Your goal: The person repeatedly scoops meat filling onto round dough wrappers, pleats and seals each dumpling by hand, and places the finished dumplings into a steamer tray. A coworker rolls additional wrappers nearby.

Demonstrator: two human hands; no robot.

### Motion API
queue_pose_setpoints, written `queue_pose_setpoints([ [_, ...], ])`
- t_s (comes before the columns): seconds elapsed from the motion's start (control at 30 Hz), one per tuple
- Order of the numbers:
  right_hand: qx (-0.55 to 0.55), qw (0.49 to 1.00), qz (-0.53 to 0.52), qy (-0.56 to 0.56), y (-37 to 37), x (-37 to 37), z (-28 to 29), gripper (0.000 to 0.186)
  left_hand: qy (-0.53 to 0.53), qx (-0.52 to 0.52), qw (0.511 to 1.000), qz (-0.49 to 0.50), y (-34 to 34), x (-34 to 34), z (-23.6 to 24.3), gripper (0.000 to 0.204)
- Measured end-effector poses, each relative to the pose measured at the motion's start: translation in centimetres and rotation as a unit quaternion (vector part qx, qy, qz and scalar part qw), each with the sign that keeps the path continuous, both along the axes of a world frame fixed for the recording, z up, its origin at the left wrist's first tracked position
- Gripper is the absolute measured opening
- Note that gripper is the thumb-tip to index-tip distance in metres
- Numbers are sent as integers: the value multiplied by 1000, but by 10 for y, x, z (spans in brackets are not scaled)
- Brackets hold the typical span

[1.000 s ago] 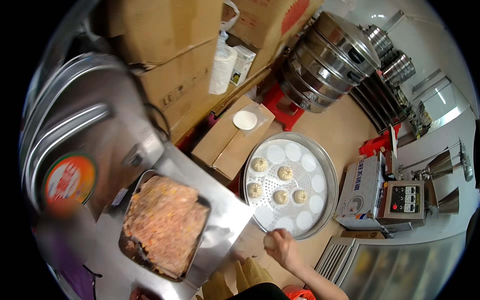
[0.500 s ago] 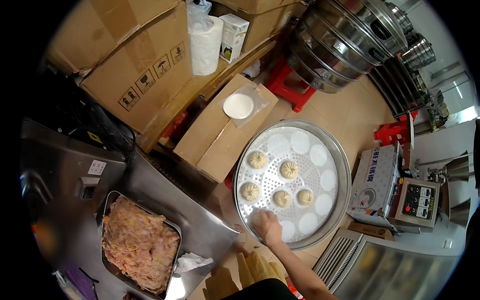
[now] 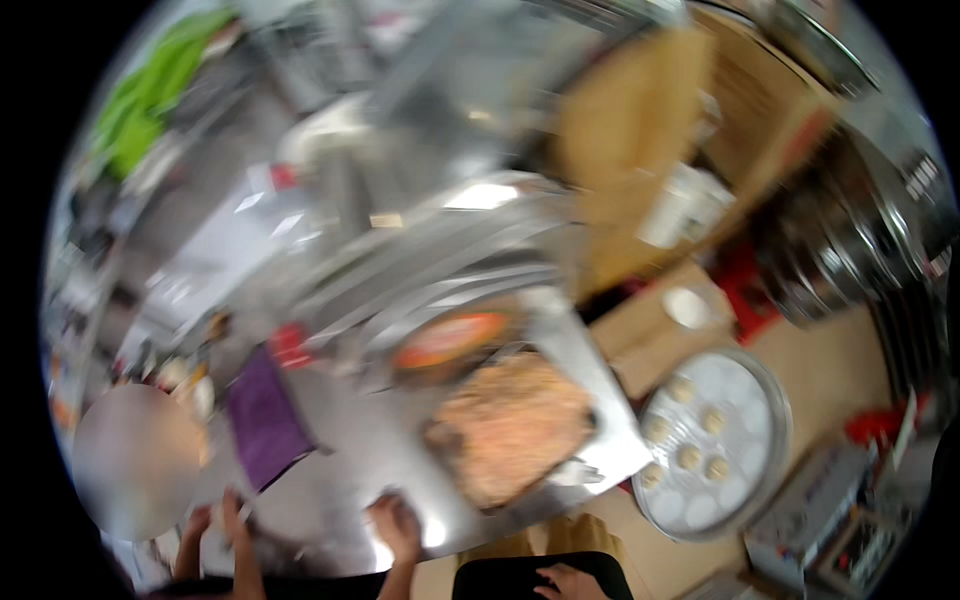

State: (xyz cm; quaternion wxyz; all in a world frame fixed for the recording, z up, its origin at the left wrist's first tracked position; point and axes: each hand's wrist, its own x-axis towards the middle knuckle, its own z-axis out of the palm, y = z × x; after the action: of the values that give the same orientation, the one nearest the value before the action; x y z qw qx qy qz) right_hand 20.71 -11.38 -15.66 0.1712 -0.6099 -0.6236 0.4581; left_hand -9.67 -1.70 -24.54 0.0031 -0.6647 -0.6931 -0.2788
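My left hand (image 3: 395,526) is over the front edge of the steel table (image 3: 335,500), left of a tray of minced filling (image 3: 515,425). Its fingers look curled, but blur hides whether they hold anything. My right hand (image 3: 570,582) is close against my dark top, fingers a little apart, with nothing visible in it. To the right stands a round steamer tray (image 3: 783,420) with white paper rounds and several pleated buns (image 3: 688,457). A crumpled white cloth or tissue (image 3: 577,473) lies beside the filling.
Another person's hands (image 3: 235,515) are at the table's left, near a purple cloth or bag (image 3: 268,420) and a blurred round shape (image 3: 138,462). Behind the steamer tray are a cardboard box (image 3: 645,335) with white rounds (image 3: 688,307), and stacked steel steamers (image 3: 835,235).
The view has swung left, bringing the table and another person's hands into sight. My right hand has left the steamer tray, where one more bun now sits, and moved to my body.
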Motion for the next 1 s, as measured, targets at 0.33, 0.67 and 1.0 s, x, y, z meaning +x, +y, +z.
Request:
queue_pose_setpoints([
  [0.33, -4, 987, 90, 134, 83, -193, 91, 24, -182, -2, 983, -27, -4, -34, 28, 27],
  [0.67, -138, 964, -34, 226, 135, -288, 23, 18, -12, 27, 998, 59, 119, -215, 78, 44],
  [1.0, -83, 975, -42, 202, 279, -384, -33, 18, -689, -144, 684, 192, 156, -317, 73, 40],
])
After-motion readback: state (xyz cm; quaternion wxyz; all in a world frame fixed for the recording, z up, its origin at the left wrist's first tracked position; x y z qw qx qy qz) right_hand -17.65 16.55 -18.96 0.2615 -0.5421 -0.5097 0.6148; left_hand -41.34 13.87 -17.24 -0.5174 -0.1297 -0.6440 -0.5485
